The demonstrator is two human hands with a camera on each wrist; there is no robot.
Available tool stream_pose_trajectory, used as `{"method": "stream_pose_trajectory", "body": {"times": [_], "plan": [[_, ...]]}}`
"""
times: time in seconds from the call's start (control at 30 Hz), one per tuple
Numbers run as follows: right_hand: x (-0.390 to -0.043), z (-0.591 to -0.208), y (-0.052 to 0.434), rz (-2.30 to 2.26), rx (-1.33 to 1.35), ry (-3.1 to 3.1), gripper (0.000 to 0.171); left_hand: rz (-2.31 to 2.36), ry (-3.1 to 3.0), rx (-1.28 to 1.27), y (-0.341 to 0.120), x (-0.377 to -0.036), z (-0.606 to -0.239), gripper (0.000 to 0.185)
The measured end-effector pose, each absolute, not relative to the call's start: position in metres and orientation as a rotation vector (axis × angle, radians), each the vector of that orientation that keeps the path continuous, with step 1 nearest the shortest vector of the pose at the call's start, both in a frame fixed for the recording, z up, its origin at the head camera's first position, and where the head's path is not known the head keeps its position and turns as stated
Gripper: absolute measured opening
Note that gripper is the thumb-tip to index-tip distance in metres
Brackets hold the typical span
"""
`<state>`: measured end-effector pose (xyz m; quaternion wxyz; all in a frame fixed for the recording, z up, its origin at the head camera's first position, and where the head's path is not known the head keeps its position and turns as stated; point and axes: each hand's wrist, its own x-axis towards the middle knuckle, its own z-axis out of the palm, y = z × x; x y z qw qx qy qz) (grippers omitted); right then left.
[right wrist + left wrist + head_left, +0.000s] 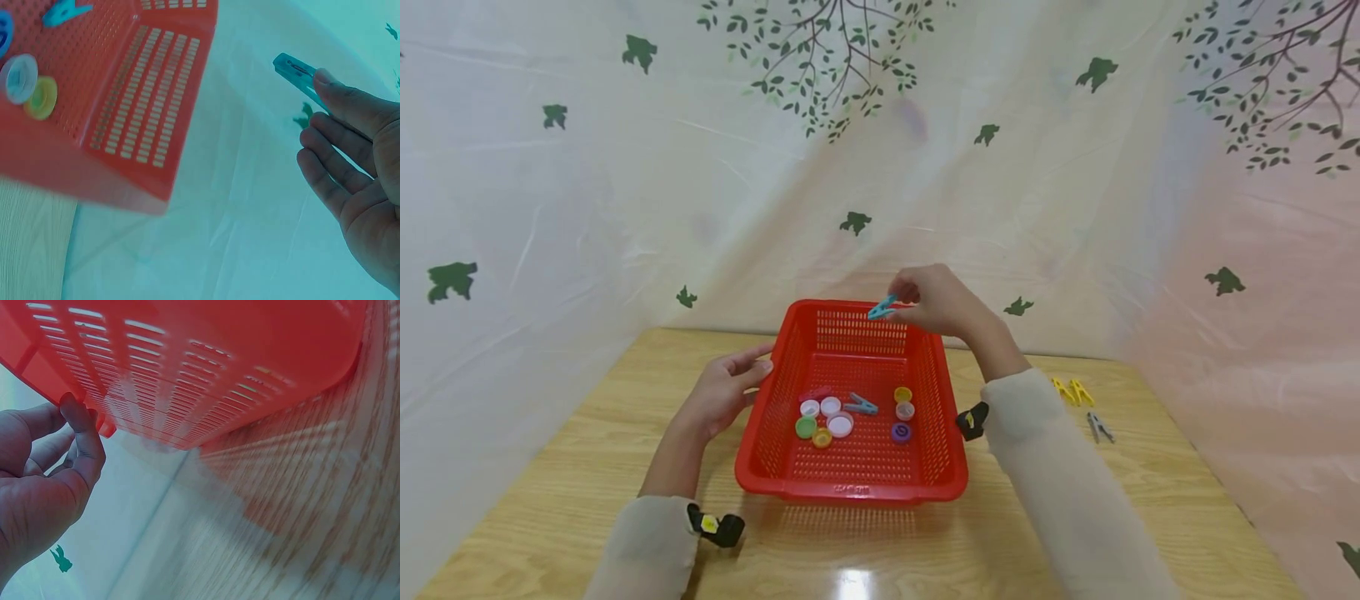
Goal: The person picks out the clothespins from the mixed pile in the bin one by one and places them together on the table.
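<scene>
A red plastic basket [850,490] [219,362] [150,125] stands in the middle of the wooden table [587,467]. My left hand [752,367] [75,412] holds its left rim, thumb on top and fingertips at the lip. Above the basket's far rim, my right hand [904,302] [322,84] pinches a teal clothespin [882,308] [294,72] between thumb and forefinger, the other fingers straight. On the basket floor lie several coloured bottle caps [839,426] [20,76], a second teal clothespin [861,405] [65,11] and a red clothespin [815,392].
Two yellow clothespins [1072,390] and a grey one [1100,427] lie on the table to the right of my right forearm. A pale sheet printed with leaves and birds [625,208] hangs close behind and at both sides of the table.
</scene>
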<state>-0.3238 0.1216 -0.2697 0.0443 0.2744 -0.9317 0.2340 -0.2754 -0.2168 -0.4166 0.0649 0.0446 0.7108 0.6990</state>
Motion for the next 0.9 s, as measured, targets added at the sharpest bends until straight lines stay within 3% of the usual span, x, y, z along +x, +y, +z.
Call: {"method": "stream_pose_trajectory", "body": {"times": [0.9], "plan": [[-0.314, -0.293, 0.228, 0.529, 0.767, -2.798, 0.027, 2.126, 2.131, 0.146, -0.217, -0.273, -0.416, 0.058]]}}
